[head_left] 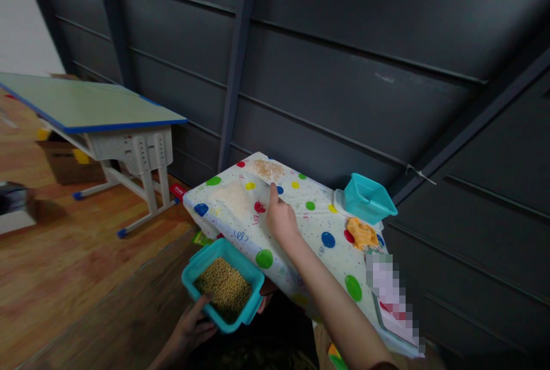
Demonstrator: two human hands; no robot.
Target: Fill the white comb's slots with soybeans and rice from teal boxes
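Note:
My left hand (195, 324) grips the near left side of a turquoise plastic container (190, 271), its thumb over the rim. Yellowish dried beans (226, 284), which look like soybeans, fill part of it. The container is held low, just off the table's front edge. Over the table, my right hand (281, 218) is closed with its index finger stretched forward. It pinches a thin pale thing, mostly hidden and too blurred to name. Beyond the fingertips lies a patch of tan grains (270, 169). To their left is a spread of white grains (235, 197).
A balloon-print cloth covers the table (309, 238). At its right stand another turquoise container (365, 201) and a crumpled orange cloth (362, 233). Behind rises a dark panelled wall (322, 89). A green-topped desk (98, 103) and a cardboard box (69, 161) are on the left.

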